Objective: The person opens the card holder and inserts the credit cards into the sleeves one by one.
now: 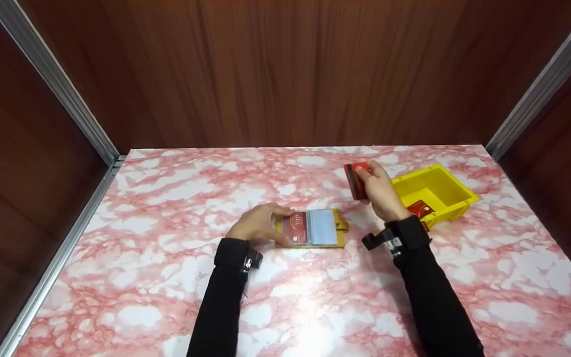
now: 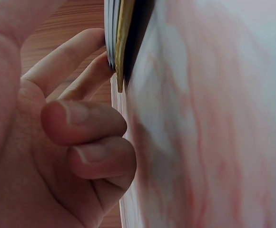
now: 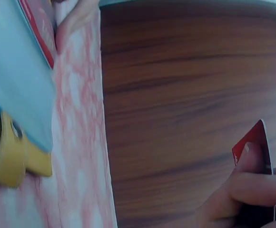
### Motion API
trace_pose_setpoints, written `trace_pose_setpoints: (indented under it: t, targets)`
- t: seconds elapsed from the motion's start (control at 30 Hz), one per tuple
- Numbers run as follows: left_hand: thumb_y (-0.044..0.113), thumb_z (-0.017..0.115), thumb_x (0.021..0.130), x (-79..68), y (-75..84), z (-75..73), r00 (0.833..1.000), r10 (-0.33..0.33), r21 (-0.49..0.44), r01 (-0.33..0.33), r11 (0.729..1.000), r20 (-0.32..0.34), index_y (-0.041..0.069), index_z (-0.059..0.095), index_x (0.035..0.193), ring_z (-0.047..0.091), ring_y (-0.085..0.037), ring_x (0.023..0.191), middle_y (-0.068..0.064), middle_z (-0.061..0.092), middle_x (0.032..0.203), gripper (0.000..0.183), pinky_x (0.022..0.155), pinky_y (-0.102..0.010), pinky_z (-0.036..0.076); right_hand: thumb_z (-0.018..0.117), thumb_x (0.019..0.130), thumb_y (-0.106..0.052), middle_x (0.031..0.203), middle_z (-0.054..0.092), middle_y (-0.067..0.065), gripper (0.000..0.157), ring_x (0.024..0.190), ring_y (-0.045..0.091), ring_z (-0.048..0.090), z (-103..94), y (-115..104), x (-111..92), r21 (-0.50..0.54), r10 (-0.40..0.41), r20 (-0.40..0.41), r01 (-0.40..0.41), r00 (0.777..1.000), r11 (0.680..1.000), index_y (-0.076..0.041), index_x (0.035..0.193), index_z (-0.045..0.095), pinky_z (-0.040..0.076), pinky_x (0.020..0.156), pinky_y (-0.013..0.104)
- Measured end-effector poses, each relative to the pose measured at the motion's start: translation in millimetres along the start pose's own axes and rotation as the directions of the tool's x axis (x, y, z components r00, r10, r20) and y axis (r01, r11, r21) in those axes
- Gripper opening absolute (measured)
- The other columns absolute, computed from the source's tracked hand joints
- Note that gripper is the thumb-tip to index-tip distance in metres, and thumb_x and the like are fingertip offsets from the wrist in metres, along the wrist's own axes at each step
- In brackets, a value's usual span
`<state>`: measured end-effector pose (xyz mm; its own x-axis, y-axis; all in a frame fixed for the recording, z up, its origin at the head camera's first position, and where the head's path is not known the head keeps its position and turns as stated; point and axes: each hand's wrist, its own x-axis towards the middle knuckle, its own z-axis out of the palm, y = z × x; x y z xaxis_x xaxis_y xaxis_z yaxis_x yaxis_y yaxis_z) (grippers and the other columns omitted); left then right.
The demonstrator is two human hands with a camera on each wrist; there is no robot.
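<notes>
A yellow card holder (image 1: 341,241) lies open on the table, with clear sleeves and a strap with a snap at its right end. A red card (image 1: 299,227) shows in its left sleeve; the right sleeve (image 1: 322,227) looks pale blue. My left hand (image 1: 258,222) grips the holder's left end, thumb at the near edge and fingers at the far edge. In the left wrist view two other fingers (image 2: 100,156) curl below the holder's edge. Up and to the right, my right hand (image 1: 382,191) pinches a red bank card (image 1: 356,181) with a dark stripe, held above the table.
A yellow plastic bin (image 1: 456,210) stands on the right, beside my right wrist. Inside it lies another red card (image 1: 420,208), partly hidden by the wrist. The pink-and-white marbled table (image 1: 166,297) is bounded by brown wood-grain panels (image 1: 285,74) at the back and sides.
</notes>
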<state>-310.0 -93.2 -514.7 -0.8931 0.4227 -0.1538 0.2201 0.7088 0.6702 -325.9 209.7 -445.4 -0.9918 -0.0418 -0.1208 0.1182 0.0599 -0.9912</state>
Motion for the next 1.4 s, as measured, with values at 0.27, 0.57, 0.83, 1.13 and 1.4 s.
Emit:
trace_pose_setpoints:
  t: [0.27,0.57,0.83,1.13,1.4]
  targets:
    - [0.035,0.1,0.064,-0.6,-1.6,1.1,1.0,0.01,-0.012,-0.01,1.0,0.0,0.029,0.069,0.137,0.049,-0.021,0.144,0.007,0.062,0.146,0.08,0.12,-0.044,0.038,0.038,0.113,-0.022,0.084,0.049,0.005,0.018,0.059,0.014,0.047,6.2,-1,-4,0.018,-0.028,0.057,0.027,0.998,0.999,-0.007,0.119,0.044,0.039,0.05,0.021]
    - [0.036,0.1,0.062,-1.6,-2.2,0.3,1.0,0.026,-0.014,-0.026,1.0,0.004,0.029,0.069,0.138,0.049,-0.022,0.143,0.004,0.061,0.147,0.082,0.119,-0.043,0.038,0.036,0.113,-0.019,0.092,0.043,0.005,0.013,0.078,0.017,0.049,11.0,2,-4,-0.018,-0.053,0.047,0.054,0.997,0.998,-0.008,0.109,0.042,0.046,0.067,0.024]
    - [0.037,0.093,0.075,-2.3,1.9,-4.1,0.993,0.081,-0.078,-0.087,0.993,-0.08,0.026,0.063,0.145,0.05,-0.025,0.143,0.0,0.059,0.15,0.077,0.119,-0.048,0.038,0.036,0.113,-0.019,0.093,0.041,0.007,0.012,0.078,0.018,0.049,18.9,2,-6,-0.018,-0.045,0.035,0.046,0.998,0.999,-0.009,0.107,0.04,0.046,0.065,0.023]
    - [0.032,0.05,0.11,9.0,35.6,2.1,0.875,0.07,-0.238,-0.207,0.949,-0.479,0.008,0.073,0.105,0.06,-0.017,0.068,-0.007,0.072,0.084,0.033,0.066,-0.028,0.045,0.035,0.113,-0.02,0.1,0.044,0.009,0.013,0.085,0.021,0.051,35.0,4,-8,-0.035,-0.018,0.02,0.019,1.0,0.999,-0.008,0.114,0.042,0.048,0.067,0.024]
    - [0.036,0.032,0.115,16.2,65.6,27.9,0.859,-0.073,-0.394,-0.155,0.906,-0.506,0.002,0.066,0.092,0.047,-0.012,0.05,0.004,0.049,0.056,0.053,0.056,-0.029,0.04,0.036,0.113,-0.024,0.078,0.045,0.007,0.016,0.052,0.016,0.045,69.4,21,-15,0.016,-0.041,-0.016,0.041,0.999,0.999,-0.009,0.108,0.038,0.043,0.043,0.026]
